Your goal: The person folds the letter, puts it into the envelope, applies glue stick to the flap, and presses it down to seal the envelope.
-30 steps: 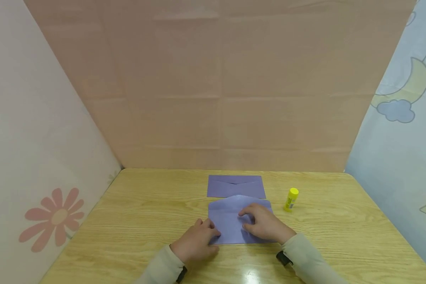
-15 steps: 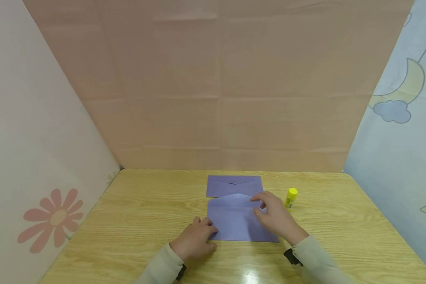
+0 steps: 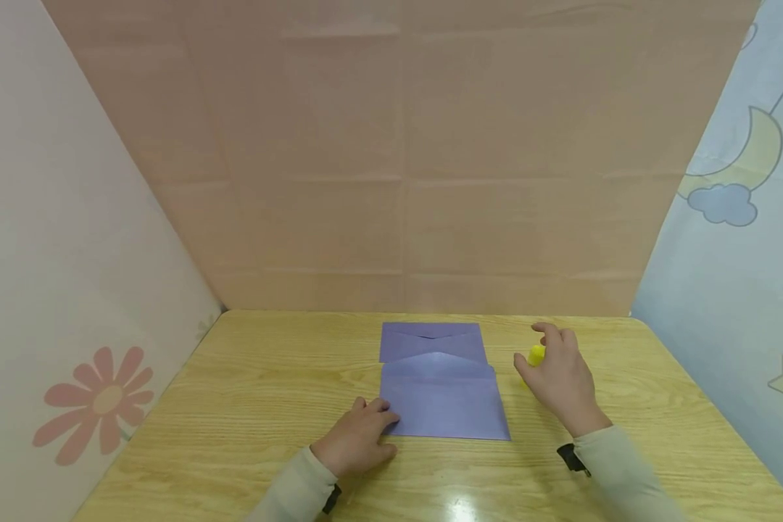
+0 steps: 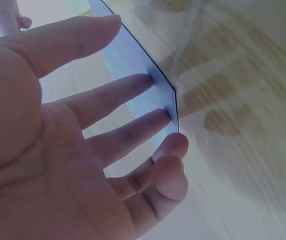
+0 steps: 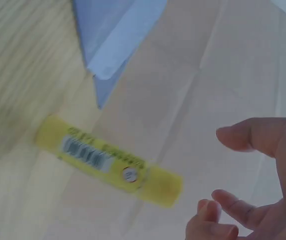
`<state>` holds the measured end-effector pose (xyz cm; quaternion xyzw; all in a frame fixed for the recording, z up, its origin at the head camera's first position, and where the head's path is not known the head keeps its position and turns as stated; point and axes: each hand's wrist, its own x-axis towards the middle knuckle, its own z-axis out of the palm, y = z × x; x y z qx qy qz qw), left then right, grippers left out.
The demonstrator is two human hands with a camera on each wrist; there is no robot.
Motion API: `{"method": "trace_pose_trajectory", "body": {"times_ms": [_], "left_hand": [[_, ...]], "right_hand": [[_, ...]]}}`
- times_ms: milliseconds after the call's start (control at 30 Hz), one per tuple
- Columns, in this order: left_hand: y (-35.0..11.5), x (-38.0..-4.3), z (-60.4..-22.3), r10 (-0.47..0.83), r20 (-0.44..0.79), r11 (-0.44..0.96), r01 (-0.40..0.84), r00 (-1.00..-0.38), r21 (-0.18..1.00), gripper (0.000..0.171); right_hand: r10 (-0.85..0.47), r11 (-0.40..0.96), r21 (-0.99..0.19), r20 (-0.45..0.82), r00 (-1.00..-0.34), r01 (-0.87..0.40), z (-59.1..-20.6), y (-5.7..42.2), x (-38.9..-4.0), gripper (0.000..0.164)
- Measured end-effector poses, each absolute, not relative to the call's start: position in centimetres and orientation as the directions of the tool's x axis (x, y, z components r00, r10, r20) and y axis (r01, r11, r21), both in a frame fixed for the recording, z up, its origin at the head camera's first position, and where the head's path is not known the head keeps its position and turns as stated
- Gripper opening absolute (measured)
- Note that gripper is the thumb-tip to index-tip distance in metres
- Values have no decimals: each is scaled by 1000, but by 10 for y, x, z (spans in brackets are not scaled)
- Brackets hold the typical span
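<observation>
A light purple envelope lies on the table with its flap spread away from me. My left hand rests at its lower left corner. In the left wrist view, extended fingertips touch the envelope near its edge. Right of the envelope stands a yellow glue stick, partly covered by my right hand. That hand's thumb and fingers are spread around the near side of the glue stick. The right wrist view shows a gap between the fingers and the glue stick's capped end.
A second, darker purple envelope with its flap folded down lies behind the first, partly overlapped by the raised flap tip. The wooden table meets a beige sheet backdrop, with patterned panels on both sides.
My right hand has left the envelope and moved right to the glue stick, its fingers spreading. The envelope has slid slightly away from me. The left hand stays at its corner.
</observation>
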<state>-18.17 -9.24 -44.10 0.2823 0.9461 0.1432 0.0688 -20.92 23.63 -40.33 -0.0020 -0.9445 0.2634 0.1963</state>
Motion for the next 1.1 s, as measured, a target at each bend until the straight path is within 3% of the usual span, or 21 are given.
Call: {"method": "trace_pose_trajectory", "body": {"times_ms": [233, 700, 900, 1100], "left_hand": [[-94, -181, -441, 563, -46, 793, 525, -825, 309, 42], [-96, -180, -440, 585, -33, 775, 547, -810, 318, 40], [-97, -182, -442, 579, -26, 753, 524, -815, 398, 33], [-94, -185, -442, 578, 68, 670, 520, -813, 530, 31]], "right_hand": [[112, 850, -527, 183, -977, -1, -415, 257, -211, 70], [43, 853, -521, 71, -997, -1, -432, 272, -220, 54], [53, 847, -531, 46, -998, 21, -439, 273, -224, 48], [85, 833, -553, 60, -995, 37, -438, 264, -220, 46]]}}
